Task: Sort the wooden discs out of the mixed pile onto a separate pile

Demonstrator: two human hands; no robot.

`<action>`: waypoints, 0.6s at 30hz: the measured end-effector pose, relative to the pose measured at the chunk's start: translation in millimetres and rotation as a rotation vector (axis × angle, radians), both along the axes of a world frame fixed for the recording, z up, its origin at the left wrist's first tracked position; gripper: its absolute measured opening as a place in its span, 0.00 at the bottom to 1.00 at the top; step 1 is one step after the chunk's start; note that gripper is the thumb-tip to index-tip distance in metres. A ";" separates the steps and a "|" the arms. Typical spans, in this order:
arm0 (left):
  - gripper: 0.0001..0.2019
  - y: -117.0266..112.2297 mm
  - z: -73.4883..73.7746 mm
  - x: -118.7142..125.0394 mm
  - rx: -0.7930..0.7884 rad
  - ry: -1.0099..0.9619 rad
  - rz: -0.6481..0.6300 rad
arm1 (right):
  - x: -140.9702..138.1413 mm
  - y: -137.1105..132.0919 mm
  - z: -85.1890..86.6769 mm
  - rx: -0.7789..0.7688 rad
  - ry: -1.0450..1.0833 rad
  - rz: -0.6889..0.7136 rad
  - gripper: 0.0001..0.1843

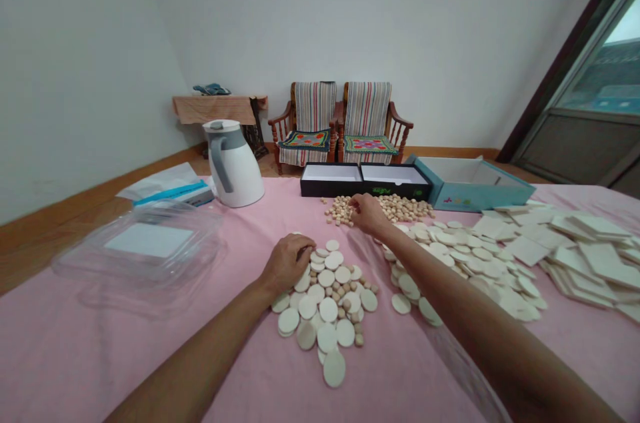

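My left hand (287, 265) rests at the upper left edge of a mixed pile of round wooden discs (329, 309) and small wooden beads (345, 289). Its fingers are loosely bent, with the thumb apart from them, and I see nothing held. Farther forward, my right hand (369, 215) reaches into a heap of small wooden beads (403, 208). The fingertips there are drawn together and point down among the beads; whatever is between them is too small to make out. Under my right forearm spreads a larger heap of round wooden discs (480, 254).
Square wooden pieces (595, 256) are stacked at the right. Behind the beads stand a black divided box (330, 188) and a blue box (480, 196). On the left are a white jug (240, 169), a clear plastic container (200, 243) and a blue-and-white packet (175, 193). Pink cloth (240, 383) covers the surface.
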State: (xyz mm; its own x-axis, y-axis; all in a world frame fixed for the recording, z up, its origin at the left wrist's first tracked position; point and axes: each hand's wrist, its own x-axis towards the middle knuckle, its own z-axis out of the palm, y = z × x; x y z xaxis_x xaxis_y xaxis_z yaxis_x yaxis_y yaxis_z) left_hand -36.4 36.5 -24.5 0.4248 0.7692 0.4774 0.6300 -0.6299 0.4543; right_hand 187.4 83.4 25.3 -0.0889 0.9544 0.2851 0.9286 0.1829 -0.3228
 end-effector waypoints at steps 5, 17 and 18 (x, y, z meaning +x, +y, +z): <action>0.09 0.9 -0.6 -0.1 -0.020 0.006 -0.003 | 13.7 -24.5 6.9 -0.084 -0.018 0.107 0.14; 0.09 1.6 0.5 0.6 -0.009 0.007 0.012 | 23.1 -109.4 1.3 -0.446 -0.117 0.305 0.08; 0.08 1.7 0.4 0.5 -0.010 0.009 0.015 | 22.2 -111.6 -1.3 -0.445 -0.117 0.299 0.08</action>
